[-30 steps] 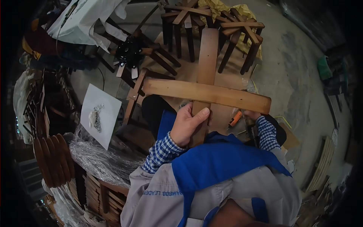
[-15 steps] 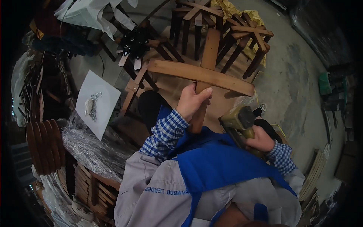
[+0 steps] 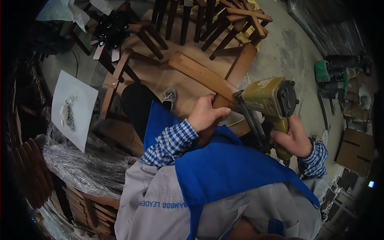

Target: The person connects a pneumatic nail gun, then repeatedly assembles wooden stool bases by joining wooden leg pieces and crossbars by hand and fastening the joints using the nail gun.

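Note:
My left hand [image 3: 206,115] is closed round one bar of a brown wooden cross frame [image 3: 202,75], its thumb lying along the top. The frame is tilted, with one bar running up to the right. My right hand [image 3: 294,138] grips the handle of a yellow-olive nail gun [image 3: 264,96]. The gun's nose is at the frame's crossing, just right of my left hand; whether it touches the wood I cannot tell. The gun hides the frame's right end.
Wooden stool frames with dark legs [image 3: 186,24] stand ahead. At left, a white board [image 3: 82,104] holds a heap of small metal pieces [image 3: 71,114]. Clear plastic wrap [image 3: 84,160] lies below it. Black castor-like parts [image 3: 112,30] sit at upper left, a cardboard box [image 3: 355,152] at right.
The nail gun has come up and left to the cross frame in my right hand. The frame has turned clockwise in my left hand. The view has shifted right.

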The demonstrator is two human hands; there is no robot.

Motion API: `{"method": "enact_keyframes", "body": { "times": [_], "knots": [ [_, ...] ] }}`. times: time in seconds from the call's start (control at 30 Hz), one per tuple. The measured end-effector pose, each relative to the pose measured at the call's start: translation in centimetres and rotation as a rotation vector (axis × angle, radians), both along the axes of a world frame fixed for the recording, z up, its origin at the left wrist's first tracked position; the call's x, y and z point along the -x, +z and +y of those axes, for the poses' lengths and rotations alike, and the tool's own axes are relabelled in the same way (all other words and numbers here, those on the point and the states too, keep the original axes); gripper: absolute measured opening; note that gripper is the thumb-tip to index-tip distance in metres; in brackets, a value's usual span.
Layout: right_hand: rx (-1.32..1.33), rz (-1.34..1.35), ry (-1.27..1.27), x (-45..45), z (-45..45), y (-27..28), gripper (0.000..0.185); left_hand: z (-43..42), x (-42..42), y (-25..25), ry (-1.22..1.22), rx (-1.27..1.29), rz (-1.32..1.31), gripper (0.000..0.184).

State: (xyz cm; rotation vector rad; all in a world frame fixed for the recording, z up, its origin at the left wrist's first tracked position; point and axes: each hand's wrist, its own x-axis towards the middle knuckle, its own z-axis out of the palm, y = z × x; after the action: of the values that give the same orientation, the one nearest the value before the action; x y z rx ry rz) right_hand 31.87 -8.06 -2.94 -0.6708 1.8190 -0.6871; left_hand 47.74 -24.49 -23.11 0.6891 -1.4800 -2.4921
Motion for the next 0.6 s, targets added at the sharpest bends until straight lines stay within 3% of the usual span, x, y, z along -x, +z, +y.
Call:
{"method": "enact_keyframes", "body": {
  "times": [0.23, 0.3, 0.6],
  "knots": [
    [-0.083, 0.012, 0.042, 0.2, 1.1, -0.4, 0.062, 0.2, 0.8, -1.0, -0.129, 0.070, -0.073, 0.039],
    [0.015, 0.113, 0.114, 0.6, 1.9, -1.2, 0.061, 0.2, 1.0, -1.2, -0.136, 0.086, -0.064, 0.039],
    [0.017, 0.163, 0.231, 1.1, 2.0, -1.7, 0.061, 0.8, 1.3, -3.1, -0.158, 0.150, -0.062, 0.043]
  ]
}}
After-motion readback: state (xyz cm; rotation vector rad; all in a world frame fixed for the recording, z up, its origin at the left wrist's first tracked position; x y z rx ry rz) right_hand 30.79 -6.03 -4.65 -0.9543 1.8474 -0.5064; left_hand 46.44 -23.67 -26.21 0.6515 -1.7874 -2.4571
